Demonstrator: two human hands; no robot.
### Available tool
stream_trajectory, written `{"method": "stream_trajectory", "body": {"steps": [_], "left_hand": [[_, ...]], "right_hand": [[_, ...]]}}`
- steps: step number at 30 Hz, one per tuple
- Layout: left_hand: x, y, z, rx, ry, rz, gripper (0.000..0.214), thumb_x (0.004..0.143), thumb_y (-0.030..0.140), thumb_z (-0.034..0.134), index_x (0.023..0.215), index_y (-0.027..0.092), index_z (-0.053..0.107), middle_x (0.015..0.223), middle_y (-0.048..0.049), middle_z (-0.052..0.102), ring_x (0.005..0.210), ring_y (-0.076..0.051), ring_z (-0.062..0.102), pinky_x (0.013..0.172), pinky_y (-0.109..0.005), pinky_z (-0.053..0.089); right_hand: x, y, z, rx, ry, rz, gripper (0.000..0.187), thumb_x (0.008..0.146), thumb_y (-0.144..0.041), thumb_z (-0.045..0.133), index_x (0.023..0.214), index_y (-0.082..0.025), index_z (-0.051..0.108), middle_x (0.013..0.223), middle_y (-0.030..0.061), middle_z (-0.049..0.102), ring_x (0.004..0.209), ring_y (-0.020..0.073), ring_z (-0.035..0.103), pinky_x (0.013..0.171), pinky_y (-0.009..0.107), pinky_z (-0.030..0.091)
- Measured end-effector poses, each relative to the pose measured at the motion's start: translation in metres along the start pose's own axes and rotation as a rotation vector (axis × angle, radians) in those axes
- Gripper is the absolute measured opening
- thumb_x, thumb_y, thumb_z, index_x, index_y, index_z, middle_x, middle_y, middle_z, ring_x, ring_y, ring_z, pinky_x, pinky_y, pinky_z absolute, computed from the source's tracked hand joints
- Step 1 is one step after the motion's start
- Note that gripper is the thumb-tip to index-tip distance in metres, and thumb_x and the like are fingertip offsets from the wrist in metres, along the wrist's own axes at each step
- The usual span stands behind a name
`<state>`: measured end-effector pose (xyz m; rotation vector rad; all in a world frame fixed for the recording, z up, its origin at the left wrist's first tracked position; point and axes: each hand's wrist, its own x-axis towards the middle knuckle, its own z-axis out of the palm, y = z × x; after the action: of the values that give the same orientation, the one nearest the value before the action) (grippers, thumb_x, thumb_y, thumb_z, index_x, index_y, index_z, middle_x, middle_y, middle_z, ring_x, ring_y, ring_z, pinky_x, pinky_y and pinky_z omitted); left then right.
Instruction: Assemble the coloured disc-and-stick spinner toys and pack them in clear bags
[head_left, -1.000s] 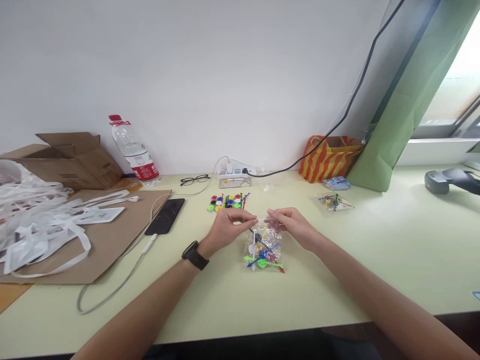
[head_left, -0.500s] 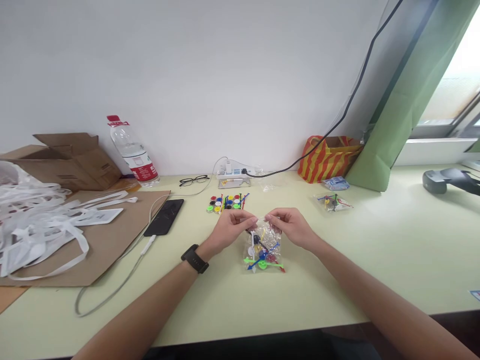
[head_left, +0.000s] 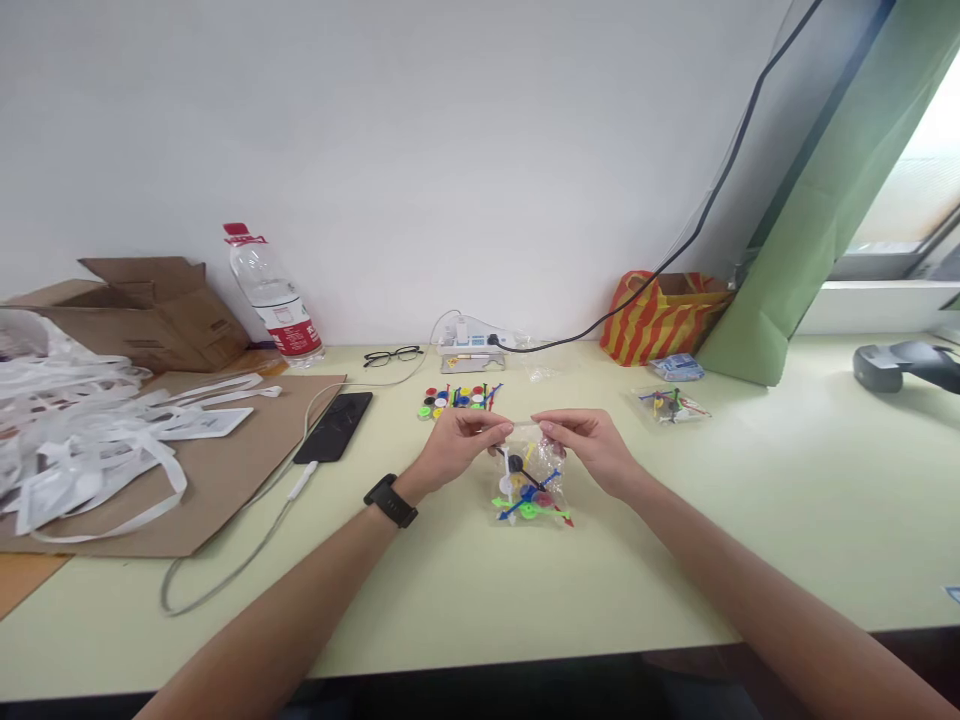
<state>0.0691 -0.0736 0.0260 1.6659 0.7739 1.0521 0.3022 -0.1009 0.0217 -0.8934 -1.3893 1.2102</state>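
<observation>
A small clear plastic bag [head_left: 531, 487] filled with coloured plastic sticks and round caps hangs just above the pale green table [head_left: 525, 600]. My left hand [head_left: 454, 447], with a black watch on its wrist, pinches the bag's top edge at the left. At the right end of that top edge, my right hand [head_left: 592, 443] pinches it too. Both sets of fingers are closed on the bag's mouth. Behind my hands a loose heap of coloured caps and sticks [head_left: 459, 398] lies on the table.
A second filled bag [head_left: 667, 403] lies to the right. A black phone [head_left: 334, 425] on a cable, glasses [head_left: 390, 354], a power strip [head_left: 471, 352], a water bottle [head_left: 274, 297], cardboard boxes [head_left: 142, 310], white straps [head_left: 82, 430] and a striped bag [head_left: 660, 315] surround the area.
Both hands and the bag have shifted slightly farther from me and upward; their grip on the top edge stays the same.
</observation>
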Motion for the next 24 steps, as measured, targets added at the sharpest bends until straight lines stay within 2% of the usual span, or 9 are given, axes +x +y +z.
{"method": "stream_trajectory", "body": {"steps": [4,10,15,18,20,24], "left_hand": [[-0.0001,0.0021,-0.0014,-0.046,0.023,-0.008,0.023,0.084,0.032,0.078,0.099,0.014,0.079,0.085,-0.0065,0.075,0.074,-0.015,0.069,0.07,-0.026,0.058],[0.0002,-0.0002,0.0004,-0.095,0.159,0.027,0.016,0.082,0.029,0.079,0.089,0.014,0.078,0.086,-0.007,0.076,0.071,-0.015,0.069,0.069,-0.026,0.057],[-0.0018,-0.0015,0.0028,-0.098,0.153,0.014,0.023,0.077,0.032,0.084,0.089,0.013,0.079,0.087,-0.0096,0.078,0.074,-0.017,0.07,0.07,-0.028,0.059],[-0.0035,-0.0004,0.0055,-0.06,0.135,0.014,0.027,0.075,0.034,0.086,0.09,0.013,0.078,0.089,-0.0095,0.078,0.077,-0.018,0.071,0.073,-0.03,0.061],[-0.0039,0.0,0.0061,-0.02,0.127,0.033,0.03,0.077,0.035,0.085,0.096,0.014,0.078,0.092,-0.0095,0.077,0.081,-0.019,0.072,0.077,-0.031,0.061],[-0.0019,-0.0002,0.0019,0.183,0.089,0.092,0.032,0.085,0.037,0.077,0.109,0.016,0.077,0.095,-0.0087,0.076,0.079,-0.017,0.07,0.075,-0.03,0.061]], "right_hand": [[0.0014,0.0044,-0.0036,0.122,0.013,0.03,0.03,0.079,-0.037,0.079,0.103,-0.02,0.083,0.076,0.0041,0.069,0.066,0.0128,0.052,0.063,0.03,0.044],[0.0038,0.009,-0.0063,0.169,0.044,0.045,0.026,0.077,-0.031,0.078,0.1,-0.021,0.084,0.075,0.0053,0.069,0.068,0.0142,0.054,0.062,0.029,0.044],[0.0014,0.0055,-0.0049,0.127,0.041,-0.017,0.019,0.077,-0.033,0.078,0.089,-0.019,0.083,0.072,0.0049,0.067,0.065,0.0141,0.053,0.059,0.029,0.043],[0.0,0.0015,-0.0038,0.079,0.009,-0.023,0.029,0.078,-0.037,0.08,0.102,-0.02,0.08,0.07,0.0015,0.064,0.061,0.0122,0.05,0.056,0.027,0.041],[-0.0001,0.0,-0.0035,0.012,-0.015,0.0,0.034,0.078,-0.041,0.081,0.104,-0.019,0.078,0.067,-0.0002,0.061,0.059,0.0112,0.047,0.054,0.026,0.039],[0.0013,0.0,-0.004,-0.132,-0.021,-0.02,0.031,0.079,-0.046,0.079,0.09,-0.017,0.079,0.066,0.0002,0.059,0.058,0.0112,0.045,0.053,0.026,0.038]]}}
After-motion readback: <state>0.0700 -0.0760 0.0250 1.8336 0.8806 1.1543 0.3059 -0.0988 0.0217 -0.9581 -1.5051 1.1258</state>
